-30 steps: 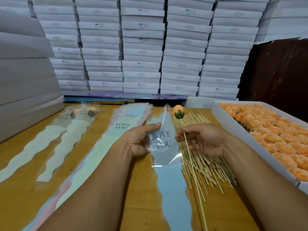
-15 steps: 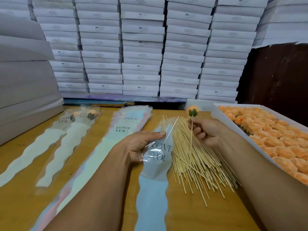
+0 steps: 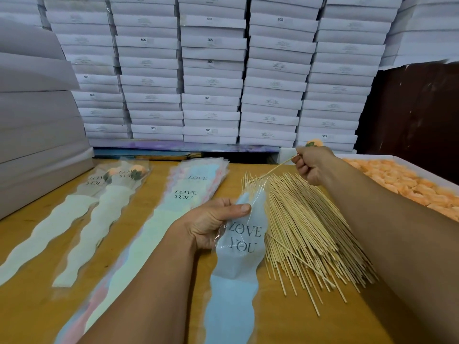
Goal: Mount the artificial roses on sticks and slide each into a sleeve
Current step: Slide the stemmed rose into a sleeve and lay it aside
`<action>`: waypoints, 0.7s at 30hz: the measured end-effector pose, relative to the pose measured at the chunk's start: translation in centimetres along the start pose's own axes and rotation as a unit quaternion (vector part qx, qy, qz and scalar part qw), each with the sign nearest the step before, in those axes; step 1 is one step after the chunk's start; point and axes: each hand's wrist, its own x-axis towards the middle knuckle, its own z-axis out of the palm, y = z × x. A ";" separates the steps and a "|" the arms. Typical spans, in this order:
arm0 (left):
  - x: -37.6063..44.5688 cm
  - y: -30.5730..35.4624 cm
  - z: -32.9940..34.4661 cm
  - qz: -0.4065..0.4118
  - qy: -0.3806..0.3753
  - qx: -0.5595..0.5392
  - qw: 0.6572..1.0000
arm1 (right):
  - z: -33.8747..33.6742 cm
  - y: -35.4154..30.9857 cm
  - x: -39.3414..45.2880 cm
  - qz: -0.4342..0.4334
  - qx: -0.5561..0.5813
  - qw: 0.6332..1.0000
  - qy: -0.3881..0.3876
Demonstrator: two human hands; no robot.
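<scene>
My left hand (image 3: 213, 223) pinches the clear top of a blue "LOVE YOU" sleeve (image 3: 238, 264) that lies along the table toward me. My right hand (image 3: 314, 165) is raised at the far right and grips a thin stick (image 3: 278, 167) that slants down to the sleeve's open mouth. An orange rose (image 3: 314, 143) sits on that stick just above my fist, partly hidden by it. A pile of loose bamboo sticks (image 3: 305, 232) lies to the right of the sleeve.
A stack of unused sleeves (image 3: 188, 192) lies left of my left hand. Two sleeved roses (image 3: 119, 175) rest at the far left. A white tray of orange roses (image 3: 409, 184) stands on the right. Stacked white boxes (image 3: 211, 78) wall the back and left.
My right hand has carried the rose on its stick up and back to the right, so the stick's lower tip now points at the sleeve mouth. My left hand keeps holding the sleeve.
</scene>
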 end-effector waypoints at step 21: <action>-0.3 -0.6 0.1 -0.006 -0.102 -0.004 0.995 | 2.5 0.2 3.9 -0.005 -0.087 0.996 0.037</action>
